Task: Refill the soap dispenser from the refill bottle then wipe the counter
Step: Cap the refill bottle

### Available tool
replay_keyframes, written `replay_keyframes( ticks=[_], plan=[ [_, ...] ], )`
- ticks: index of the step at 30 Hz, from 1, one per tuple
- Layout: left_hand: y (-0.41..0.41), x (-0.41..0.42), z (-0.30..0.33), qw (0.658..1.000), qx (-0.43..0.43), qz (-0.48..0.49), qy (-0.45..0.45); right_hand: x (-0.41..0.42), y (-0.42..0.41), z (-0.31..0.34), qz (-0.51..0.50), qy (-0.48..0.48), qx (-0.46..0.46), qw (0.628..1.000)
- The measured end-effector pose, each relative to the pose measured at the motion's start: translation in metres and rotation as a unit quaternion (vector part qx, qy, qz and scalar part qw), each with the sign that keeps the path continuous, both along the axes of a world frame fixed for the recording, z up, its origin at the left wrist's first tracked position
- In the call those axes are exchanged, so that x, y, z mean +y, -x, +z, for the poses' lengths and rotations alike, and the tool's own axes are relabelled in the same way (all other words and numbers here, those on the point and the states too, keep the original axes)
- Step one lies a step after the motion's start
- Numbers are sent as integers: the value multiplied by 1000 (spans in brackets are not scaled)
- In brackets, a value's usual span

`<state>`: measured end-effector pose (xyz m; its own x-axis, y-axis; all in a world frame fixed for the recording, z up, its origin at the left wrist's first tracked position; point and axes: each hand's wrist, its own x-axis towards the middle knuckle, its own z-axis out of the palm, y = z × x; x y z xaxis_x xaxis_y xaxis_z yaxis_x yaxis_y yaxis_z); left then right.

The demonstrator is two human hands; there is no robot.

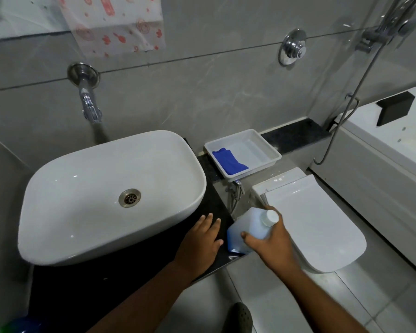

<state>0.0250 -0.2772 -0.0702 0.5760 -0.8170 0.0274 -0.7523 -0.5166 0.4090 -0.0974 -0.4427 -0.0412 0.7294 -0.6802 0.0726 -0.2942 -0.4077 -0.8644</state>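
Right hand (273,239) wraps around the bottle (249,230) at the counter (120,282) corner, cap still on. Left hand (199,241) lies flat and open beside it, holding nothing. Smooth plastic looks slippery and maybe heavy; hold its middle.

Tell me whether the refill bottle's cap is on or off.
On: the round white cap sits on the translucent white plastic bottle, tilted in the right hand.

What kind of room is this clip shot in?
A bathroom, most likely in a home: a white basin under a wall tap, a toilet beside it, and a shower hose.
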Motion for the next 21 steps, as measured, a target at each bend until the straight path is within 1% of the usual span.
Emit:
replay_keyframes(
  ticks=[3, 5, 9, 12, 15, 21],
  plan=[
    [-18, -41, -14, 996, -40, -24, -76, -40, -2, 3, 0, 3, 23, 1000],
    [-36, -70, -24, 992, -50, -27, -117, -70, -9, 4, -3, 3, 39, 999],
    [-77, -120, -48, 982, -61, 42, -173, -127, -37, 2, 20, -1, 37, 999],
    [-103, -147, -63, 979, -59, 73, -183, -173, -72, -8, 48, -3, 41, 998],
    [-120, -155, -70, 976, -69, 105, -176, -211, -117, -17, 55, -1, 36, 998],
    [-121, -156, -70, 973, -73, 128, -179, -271, -231, -38, 80, 18, 14, 997]
  ],
)
